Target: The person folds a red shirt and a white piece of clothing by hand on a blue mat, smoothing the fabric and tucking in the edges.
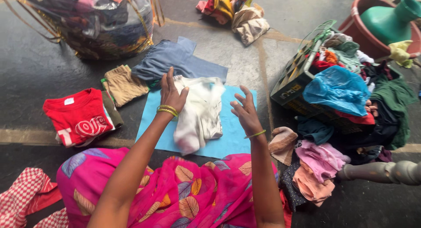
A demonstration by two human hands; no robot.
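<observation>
A white garment (199, 114) lies partly folded on a light blue mat (234, 136) on the stone floor in front of me. My left hand (172, 92) rests on the garment's upper left edge, fingers pressing the cloth; whether it grips is unclear. My right hand (245, 109) hovers just right of the garment, fingers spread, holding nothing. Both wrists wear thin yellow bangles. My pink leaf-patterned clothing (175, 193) fills the foreground.
A folded red shirt (79, 116), tan garment (123, 84) and blue garment (175, 59) lie left and behind. A basket (289, 85) overflowing with clothes stands right, loose clothes (315, 166) beside it. A clear bag of clothes (96, 21) is far left, a red tub (372, 26) far right.
</observation>
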